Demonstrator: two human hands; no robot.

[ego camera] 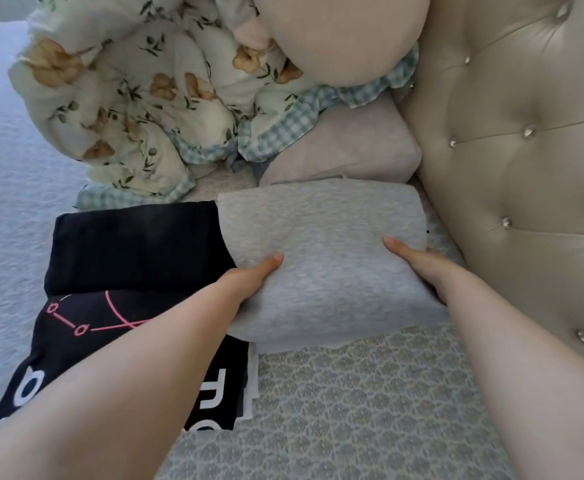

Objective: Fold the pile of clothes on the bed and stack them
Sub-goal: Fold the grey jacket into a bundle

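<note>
A folded light grey garment (pixel 321 244) is held between both hands near the head of the bed. My left hand (pixel 249 278) grips its left edge, thumb on top and fingers hidden underneath. My right hand (pixel 418 268) grips its right edge the same way. To the left lies a folded black garment (pixel 134 244), and under it a black piece with pink lines and white lettering (pixel 75 327), partly covered by my left forearm. The grey garment overlaps the black one's right side.
A bundled floral quilt with green check trim (pixel 138 105) sits behind the clothes. A beige pillow (pixel 339 32) and a pinkish pillow (pixel 349 147) lie against the tufted beige headboard (pixel 519 150). A patterned grey sheet (pixel 352 410) covers the near bed.
</note>
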